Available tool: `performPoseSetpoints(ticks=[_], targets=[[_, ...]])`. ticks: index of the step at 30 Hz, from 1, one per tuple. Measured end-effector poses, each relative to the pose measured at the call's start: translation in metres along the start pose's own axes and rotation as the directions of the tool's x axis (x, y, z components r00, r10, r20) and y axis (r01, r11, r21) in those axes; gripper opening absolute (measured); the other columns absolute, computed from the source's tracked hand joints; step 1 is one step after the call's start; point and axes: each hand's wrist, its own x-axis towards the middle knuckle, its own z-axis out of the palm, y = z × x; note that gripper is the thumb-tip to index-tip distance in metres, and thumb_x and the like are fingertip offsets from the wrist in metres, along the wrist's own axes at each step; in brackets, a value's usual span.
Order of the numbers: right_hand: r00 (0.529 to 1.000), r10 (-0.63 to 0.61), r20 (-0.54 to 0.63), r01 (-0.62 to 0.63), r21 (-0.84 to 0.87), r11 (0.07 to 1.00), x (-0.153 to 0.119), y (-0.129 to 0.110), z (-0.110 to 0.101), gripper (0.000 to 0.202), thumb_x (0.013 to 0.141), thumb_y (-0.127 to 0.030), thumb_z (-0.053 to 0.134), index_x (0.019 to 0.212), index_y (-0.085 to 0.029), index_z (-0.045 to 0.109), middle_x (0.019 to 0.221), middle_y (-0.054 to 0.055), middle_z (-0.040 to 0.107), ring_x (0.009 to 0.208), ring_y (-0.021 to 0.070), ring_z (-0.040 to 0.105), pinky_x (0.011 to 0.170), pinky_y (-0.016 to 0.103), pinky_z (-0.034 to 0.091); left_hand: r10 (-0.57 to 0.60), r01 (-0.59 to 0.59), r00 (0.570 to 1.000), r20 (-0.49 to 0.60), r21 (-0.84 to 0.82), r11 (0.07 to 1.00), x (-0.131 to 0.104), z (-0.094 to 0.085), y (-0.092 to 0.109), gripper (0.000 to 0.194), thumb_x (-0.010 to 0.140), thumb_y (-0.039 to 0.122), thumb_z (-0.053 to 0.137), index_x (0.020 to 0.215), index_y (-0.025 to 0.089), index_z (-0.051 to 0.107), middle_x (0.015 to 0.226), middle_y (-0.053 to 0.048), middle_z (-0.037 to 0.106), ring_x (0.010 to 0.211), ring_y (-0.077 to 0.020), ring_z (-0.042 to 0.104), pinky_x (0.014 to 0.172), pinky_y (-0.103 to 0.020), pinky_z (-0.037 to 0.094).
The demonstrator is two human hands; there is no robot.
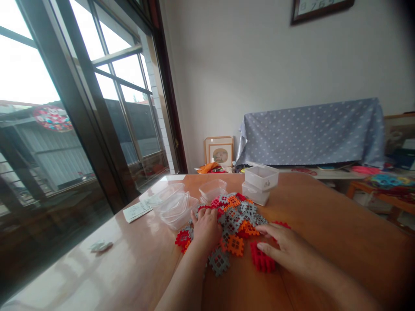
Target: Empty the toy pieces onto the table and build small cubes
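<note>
A pile of red, orange and grey square interlocking plastic pieces (231, 218) lies on the wooden table (324, 220). My left hand (206, 226) rests on the left part of the pile, its fingertips over red pieces; whether it grips one is hidden. To the right of the pile, my right hand (280, 244) has its thumb and fingers apart, with nothing visibly held. Just beside its thumb stands a row of red pieces (262, 258) packed close together. A grey piece (219, 261) lies flat at the near edge of the pile.
Clear plastic containers (177, 209) and a notebook (138, 212) sit left of the pile. Another clear container (212, 188) is behind it, beside two stacked white boxes (261, 177). A small crumpled item (101, 246) lies far left, near the window.
</note>
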Motion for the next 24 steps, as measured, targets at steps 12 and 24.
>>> performPoseSetpoints(ticks=[12, 24], targets=[[1.0, 0.003, -0.023, -0.003, 0.011, 1.0, -0.001, -0.007, -0.001, 0.045, 0.09, -0.047, 0.058, 0.128, -0.025, 0.065, 0.13, 0.01, 0.067, 0.119, 0.0287, 0.063, 0.104, 0.043, 0.048, -0.09, 0.047, 0.978, -0.19, -0.218, 0.975, 0.005, -0.009, 0.002, 0.022, 0.09, 0.028, 0.052, 0.098, 0.024, 0.071, 0.111, -0.01, 0.066, 0.111, -0.03, 0.055, 0.107, -0.053, 0.032], [0.985, 0.041, -0.166, -0.022, 0.114, 0.993, -0.001, -0.02, 0.001, 0.065, 0.086, -0.038, 0.062, 0.147, -0.025, 0.045, 0.136, 0.011, 0.063, 0.115, 0.0256, 0.065, 0.098, 0.042, 0.052, 0.085, 0.293, 0.953, 0.291, -0.956, -0.015, -0.017, -0.004, 0.055, 0.034, 0.072, 0.034, 0.079, 0.089, 0.017, 0.055, 0.08, 0.001, 0.065, 0.064, -0.0092, 0.058, 0.063, -0.021, 0.045]])
